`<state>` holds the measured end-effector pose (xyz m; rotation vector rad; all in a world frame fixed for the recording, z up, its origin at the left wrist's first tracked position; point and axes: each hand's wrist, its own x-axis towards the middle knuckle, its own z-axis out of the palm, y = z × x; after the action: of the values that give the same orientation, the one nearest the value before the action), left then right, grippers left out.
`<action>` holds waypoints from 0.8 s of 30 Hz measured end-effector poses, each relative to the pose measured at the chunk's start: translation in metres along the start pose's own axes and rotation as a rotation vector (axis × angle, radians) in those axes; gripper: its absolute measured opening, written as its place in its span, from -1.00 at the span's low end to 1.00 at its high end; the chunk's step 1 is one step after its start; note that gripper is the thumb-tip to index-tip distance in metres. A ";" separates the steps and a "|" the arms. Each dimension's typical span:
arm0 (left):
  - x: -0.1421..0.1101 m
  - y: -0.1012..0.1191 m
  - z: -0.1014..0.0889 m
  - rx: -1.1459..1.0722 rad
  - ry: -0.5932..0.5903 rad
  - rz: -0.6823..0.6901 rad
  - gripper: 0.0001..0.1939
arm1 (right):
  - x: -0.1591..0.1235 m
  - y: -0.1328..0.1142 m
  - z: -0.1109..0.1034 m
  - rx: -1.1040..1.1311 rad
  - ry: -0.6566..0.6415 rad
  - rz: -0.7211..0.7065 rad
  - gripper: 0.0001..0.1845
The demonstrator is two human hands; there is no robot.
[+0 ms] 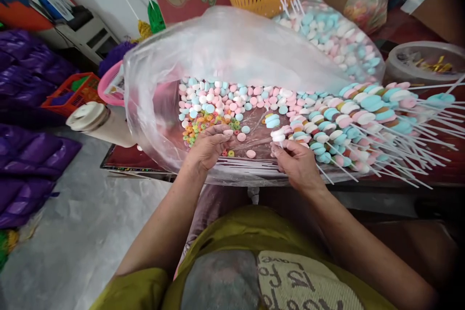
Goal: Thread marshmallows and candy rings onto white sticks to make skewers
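Note:
My left hand [210, 144] pinches a pale marshmallow [228, 132] between thumb and fingertips, above the edge of a pile of colourful ring-shaped candies [207, 126]. In my right hand [298, 160] is a stick with white marshmallows [278, 136] at its top; the fingers hide most of the stick. Loose pink, white and blue marshmallows [232, 99] lie behind both hands in an open clear plastic bag [152, 106]. Several bare white sticks [250, 166] lie along the bag's near edge. Finished-looking marshmallow skewers [363, 116] are heaped right of my right hand.
A yellow basket [269, 2] of white sticks stands at the back, beside a bag of marshmallows [334, 38]. A clear round tub [425, 60] sits at the right. On the left are a beige lidded cup [101, 123], a pink basin [109, 85] and purple packages [31, 164].

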<state>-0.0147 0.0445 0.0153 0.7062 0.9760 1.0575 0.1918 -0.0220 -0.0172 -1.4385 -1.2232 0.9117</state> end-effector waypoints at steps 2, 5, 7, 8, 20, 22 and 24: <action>-0.004 0.004 0.000 0.011 0.054 0.021 -0.82 | 0.009 -0.006 0.013 -0.083 -0.023 0.021 -0.68; -0.014 0.008 0.000 0.034 0.081 0.030 -0.83 | 0.031 -0.019 0.034 -0.245 -0.080 0.016 -0.72; -0.022 0.006 0.000 0.030 0.097 0.065 -0.77 | 0.045 -0.024 0.049 -0.339 -0.095 0.003 -0.78; -0.025 0.004 0.000 0.020 0.107 0.102 -0.70 | 0.050 -0.025 0.057 -0.370 -0.105 -0.004 -0.81; -0.031 -0.009 -0.002 -0.080 -0.021 0.087 -0.73 | 0.048 -0.017 0.055 -0.153 -0.184 0.130 -0.78; -0.031 -0.010 0.005 -0.070 -0.085 0.095 -0.76 | 0.040 -0.025 0.047 0.158 -0.304 0.241 -0.76; -0.032 -0.011 0.013 -0.041 -0.143 0.111 -0.76 | 0.032 -0.032 0.042 0.490 -0.426 0.353 -0.74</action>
<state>-0.0045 0.0103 0.0214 0.7984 0.7980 1.1050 0.1512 0.0182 0.0070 -1.1033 -0.9509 1.6963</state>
